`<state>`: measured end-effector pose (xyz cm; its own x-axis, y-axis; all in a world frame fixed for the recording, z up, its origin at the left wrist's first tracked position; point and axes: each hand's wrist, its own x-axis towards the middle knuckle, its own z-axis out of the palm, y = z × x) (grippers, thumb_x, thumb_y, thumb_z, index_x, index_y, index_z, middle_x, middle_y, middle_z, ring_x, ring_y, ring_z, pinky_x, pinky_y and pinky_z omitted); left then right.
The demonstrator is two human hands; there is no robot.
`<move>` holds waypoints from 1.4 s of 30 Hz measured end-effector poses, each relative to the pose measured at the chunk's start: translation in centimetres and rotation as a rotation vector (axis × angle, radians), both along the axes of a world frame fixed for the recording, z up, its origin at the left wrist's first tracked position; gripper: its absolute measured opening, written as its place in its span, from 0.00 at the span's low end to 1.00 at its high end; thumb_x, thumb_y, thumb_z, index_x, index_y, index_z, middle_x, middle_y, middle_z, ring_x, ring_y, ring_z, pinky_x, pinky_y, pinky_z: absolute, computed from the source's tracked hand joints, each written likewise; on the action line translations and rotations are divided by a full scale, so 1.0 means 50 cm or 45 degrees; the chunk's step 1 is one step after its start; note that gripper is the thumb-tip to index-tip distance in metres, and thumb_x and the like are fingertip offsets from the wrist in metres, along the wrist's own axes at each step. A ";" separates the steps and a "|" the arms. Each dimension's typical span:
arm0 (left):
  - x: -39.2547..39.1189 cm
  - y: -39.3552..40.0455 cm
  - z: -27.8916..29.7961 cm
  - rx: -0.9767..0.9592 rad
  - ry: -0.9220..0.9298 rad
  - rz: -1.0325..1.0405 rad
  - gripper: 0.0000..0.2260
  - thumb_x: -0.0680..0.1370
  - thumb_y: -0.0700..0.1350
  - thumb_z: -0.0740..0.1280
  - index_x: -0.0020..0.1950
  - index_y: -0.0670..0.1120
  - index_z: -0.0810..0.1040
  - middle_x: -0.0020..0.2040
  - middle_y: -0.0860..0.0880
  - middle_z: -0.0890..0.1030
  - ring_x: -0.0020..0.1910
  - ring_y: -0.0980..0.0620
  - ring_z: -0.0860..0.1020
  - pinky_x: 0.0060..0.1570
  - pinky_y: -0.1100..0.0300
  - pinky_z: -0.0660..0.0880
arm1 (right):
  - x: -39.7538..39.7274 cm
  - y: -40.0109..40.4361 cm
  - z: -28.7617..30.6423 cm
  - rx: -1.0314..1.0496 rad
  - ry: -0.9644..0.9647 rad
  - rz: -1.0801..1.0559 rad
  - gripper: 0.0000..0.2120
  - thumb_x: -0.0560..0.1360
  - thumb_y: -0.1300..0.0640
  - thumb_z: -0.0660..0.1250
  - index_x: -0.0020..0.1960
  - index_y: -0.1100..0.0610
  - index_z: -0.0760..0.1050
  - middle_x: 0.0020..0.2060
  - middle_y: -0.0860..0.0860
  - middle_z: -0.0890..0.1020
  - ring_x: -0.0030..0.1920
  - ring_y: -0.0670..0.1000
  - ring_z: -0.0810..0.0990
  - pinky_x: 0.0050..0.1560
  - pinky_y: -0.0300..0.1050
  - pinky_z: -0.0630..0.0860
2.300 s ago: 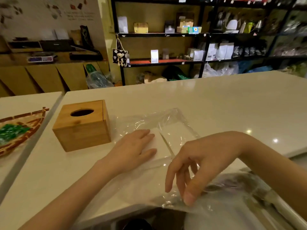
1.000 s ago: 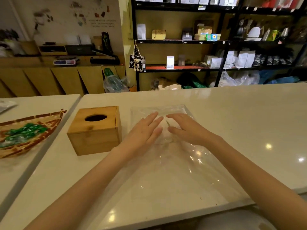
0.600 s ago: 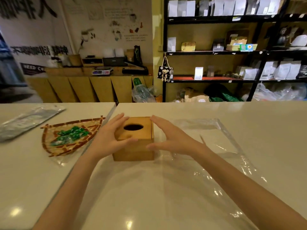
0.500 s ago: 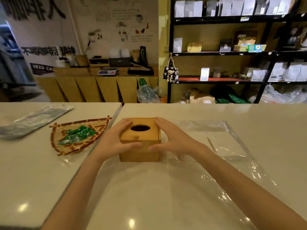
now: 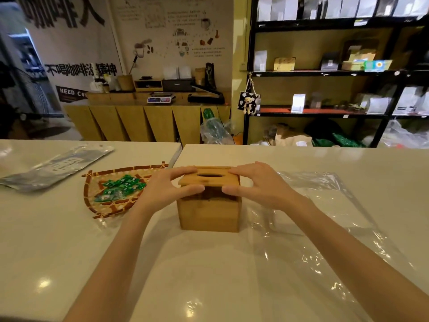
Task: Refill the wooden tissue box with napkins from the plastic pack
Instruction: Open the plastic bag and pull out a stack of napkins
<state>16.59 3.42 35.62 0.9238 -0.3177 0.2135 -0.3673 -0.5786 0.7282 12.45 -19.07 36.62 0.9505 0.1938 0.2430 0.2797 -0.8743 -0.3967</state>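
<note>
Left hand (image 5: 168, 189) and right hand (image 5: 257, 185) extended forward, fingers curled, thumbs inward

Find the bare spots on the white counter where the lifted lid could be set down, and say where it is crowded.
Free: the counter in front of the wooden box, between the forearms, and the far strip behind it. Crowded: left of the box, the woven tray and silver pouch; right, the plastic pack. Left hand and right hand hold the lid.
</note>
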 end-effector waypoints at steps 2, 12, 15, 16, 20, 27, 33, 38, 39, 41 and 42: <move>0.007 -0.013 0.008 -0.071 -0.039 0.077 0.15 0.69 0.57 0.68 0.55 0.56 0.78 0.47 0.61 0.76 0.51 0.58 0.72 0.55 0.60 0.70 | 0.007 0.011 0.008 0.088 -0.059 -0.054 0.35 0.67 0.27 0.56 0.61 0.50 0.77 0.58 0.49 0.81 0.58 0.50 0.74 0.60 0.48 0.68; 0.056 -0.068 0.014 -0.401 -0.043 0.368 0.14 0.75 0.55 0.62 0.49 0.47 0.81 0.47 0.46 0.82 0.49 0.49 0.78 0.52 0.51 0.75 | 0.079 0.030 0.000 0.856 -0.011 -0.183 0.29 0.77 0.41 0.55 0.48 0.68 0.77 0.44 0.64 0.82 0.47 0.60 0.79 0.54 0.56 0.75; 0.064 -0.065 -0.005 -0.433 0.055 0.372 0.16 0.75 0.52 0.65 0.58 0.44 0.79 0.53 0.49 0.80 0.52 0.52 0.75 0.56 0.53 0.72 | 0.088 0.030 -0.021 0.961 0.031 -0.189 0.25 0.77 0.44 0.58 0.49 0.68 0.76 0.47 0.65 0.80 0.50 0.63 0.79 0.56 0.64 0.74; 0.065 -0.065 -0.010 -0.439 0.070 0.360 0.17 0.75 0.52 0.65 0.58 0.45 0.79 0.52 0.50 0.80 0.51 0.53 0.75 0.55 0.54 0.72 | 0.090 0.030 -0.026 0.969 0.023 -0.197 0.25 0.77 0.44 0.58 0.48 0.68 0.76 0.45 0.65 0.80 0.49 0.63 0.79 0.55 0.64 0.75; 0.064 -0.066 -0.013 -0.484 0.057 0.377 0.16 0.75 0.51 0.65 0.58 0.44 0.79 0.49 0.51 0.79 0.48 0.53 0.75 0.50 0.58 0.72 | 0.100 0.032 -0.030 0.982 -0.013 -0.202 0.23 0.78 0.47 0.58 0.45 0.68 0.76 0.42 0.65 0.80 0.43 0.59 0.77 0.52 0.60 0.76; 0.057 -0.067 -0.020 -0.551 0.073 0.405 0.16 0.75 0.50 0.65 0.60 0.44 0.78 0.54 0.48 0.80 0.50 0.52 0.76 0.51 0.57 0.72 | 0.104 0.029 -0.039 0.971 0.007 -0.179 0.20 0.79 0.47 0.57 0.45 0.63 0.76 0.39 0.56 0.79 0.42 0.53 0.76 0.47 0.51 0.74; 0.026 -0.068 0.002 -0.472 -0.265 0.571 0.17 0.76 0.48 0.65 0.64 0.46 0.73 0.62 0.46 0.78 0.60 0.51 0.75 0.57 0.57 0.72 | 0.049 -0.005 0.069 0.887 -0.159 -0.158 0.16 0.79 0.48 0.56 0.62 0.54 0.71 0.48 0.41 0.74 0.47 0.36 0.72 0.47 0.31 0.68; -0.067 -0.125 0.034 -0.316 -0.995 0.178 0.12 0.75 0.47 0.66 0.52 0.40 0.81 0.49 0.50 0.81 0.50 0.58 0.77 0.49 0.70 0.75 | -0.043 -0.069 0.109 0.644 -0.215 -0.229 0.11 0.78 0.52 0.59 0.56 0.54 0.76 0.44 0.42 0.78 0.45 0.40 0.75 0.43 0.31 0.68; -0.087 -0.143 0.028 -0.267 -0.996 0.000 0.13 0.75 0.49 0.64 0.51 0.41 0.81 0.48 0.50 0.82 0.49 0.58 0.78 0.48 0.68 0.76 | -0.062 -0.086 0.096 0.586 -0.172 -0.281 0.12 0.78 0.53 0.60 0.57 0.54 0.76 0.47 0.45 0.79 0.47 0.43 0.76 0.44 0.32 0.69; -0.120 -0.180 0.009 -0.104 -0.870 -0.344 0.18 0.76 0.54 0.60 0.52 0.44 0.81 0.50 0.48 0.84 0.51 0.58 0.79 0.50 0.63 0.78 | -0.099 -0.125 0.061 0.422 -0.077 -0.455 0.15 0.77 0.52 0.60 0.62 0.55 0.73 0.56 0.51 0.79 0.54 0.49 0.76 0.50 0.38 0.71; -0.132 -0.195 -0.003 -0.004 -0.764 -0.481 0.19 0.75 0.57 0.59 0.55 0.46 0.80 0.54 0.49 0.83 0.54 0.57 0.78 0.53 0.63 0.77 | -0.116 -0.145 0.039 0.293 -0.018 -0.567 0.18 0.77 0.51 0.60 0.64 0.56 0.71 0.60 0.53 0.77 0.58 0.52 0.75 0.55 0.44 0.72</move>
<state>9.98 -6.35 35.48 0.4732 -0.5918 0.6526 -0.8808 -0.3305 0.3389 6.62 -26.32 38.59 0.9249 -0.2905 0.2452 -0.0943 -0.8003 -0.5922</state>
